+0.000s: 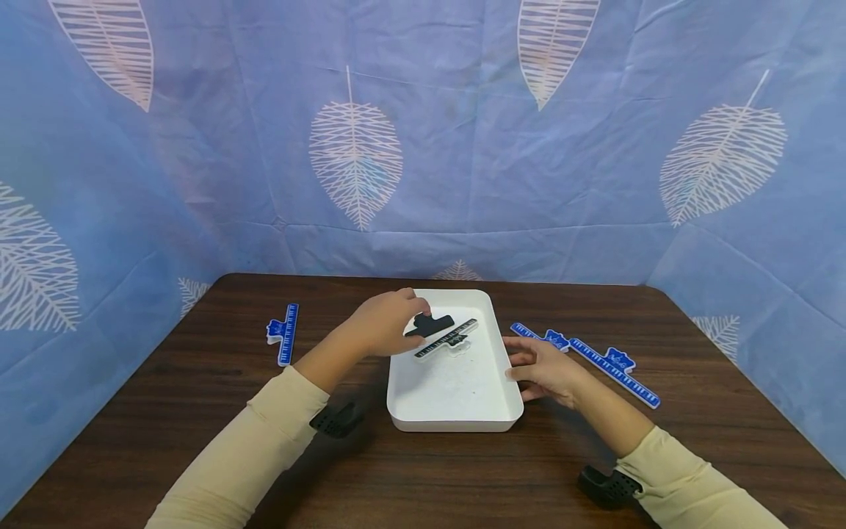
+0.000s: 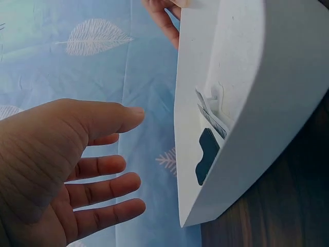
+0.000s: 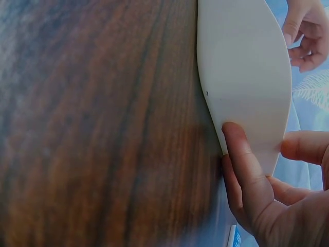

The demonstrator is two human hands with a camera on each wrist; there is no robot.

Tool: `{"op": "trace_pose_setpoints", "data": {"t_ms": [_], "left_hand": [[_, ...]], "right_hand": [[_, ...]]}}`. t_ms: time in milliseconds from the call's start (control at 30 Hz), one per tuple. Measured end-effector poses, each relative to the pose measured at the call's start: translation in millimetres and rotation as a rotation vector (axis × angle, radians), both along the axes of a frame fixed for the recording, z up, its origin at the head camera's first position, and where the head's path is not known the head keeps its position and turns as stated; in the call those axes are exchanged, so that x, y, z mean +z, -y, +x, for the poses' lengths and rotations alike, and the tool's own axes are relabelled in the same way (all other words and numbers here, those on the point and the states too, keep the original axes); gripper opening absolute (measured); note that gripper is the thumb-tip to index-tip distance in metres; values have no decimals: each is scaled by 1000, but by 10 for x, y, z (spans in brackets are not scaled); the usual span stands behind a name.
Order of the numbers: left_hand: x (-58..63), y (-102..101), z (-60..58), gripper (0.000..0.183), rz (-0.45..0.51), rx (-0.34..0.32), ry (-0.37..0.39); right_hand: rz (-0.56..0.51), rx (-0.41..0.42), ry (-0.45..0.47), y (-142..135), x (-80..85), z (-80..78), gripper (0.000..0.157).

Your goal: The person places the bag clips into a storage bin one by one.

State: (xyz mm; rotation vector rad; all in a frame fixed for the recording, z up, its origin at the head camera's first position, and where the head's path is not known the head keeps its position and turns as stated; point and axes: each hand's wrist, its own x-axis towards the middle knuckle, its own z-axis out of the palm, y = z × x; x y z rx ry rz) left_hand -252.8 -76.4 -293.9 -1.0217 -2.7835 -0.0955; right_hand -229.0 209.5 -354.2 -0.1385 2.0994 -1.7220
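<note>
While the left hand (image 1: 386,323), fingers spread, hovers near a black plastic clip (image 1: 432,325) beside a clear keyboard-patterned clip (image 1: 444,341) in the white rectangular tray (image 1: 456,393), the right hand (image 1: 547,371), fingers parted, touches its outer wall.

Mid-frame on the counter (image 1: 423,477), the tray (image 1: 456,400) holds a far clip (image 1: 437,324) and a near clip (image 1: 456,339). My left grip (image 1: 386,323) is at its upper left, my right grip (image 1: 547,373) against its right side. Left lies a lone clip (image 1: 286,336); right, an inner clip (image 1: 557,339), then an outer clip (image 1: 613,366).

Patterned cloth (image 1: 463,162) hung around a brown table (image 1: 456,477) suggests a booth.
</note>
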Motion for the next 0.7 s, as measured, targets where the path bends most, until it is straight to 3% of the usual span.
{"op": "trace_pose_setpoints", "data": {"t_ms": [467,700], "left_hand": [[-72,275,104,41,77,9,-46],[-124,495,124,42,131,52,-56]], "right_hand": [[2,-11,3,-9,-29,-11,65],[-11,4,7,-13,-21,-11,66]]}}
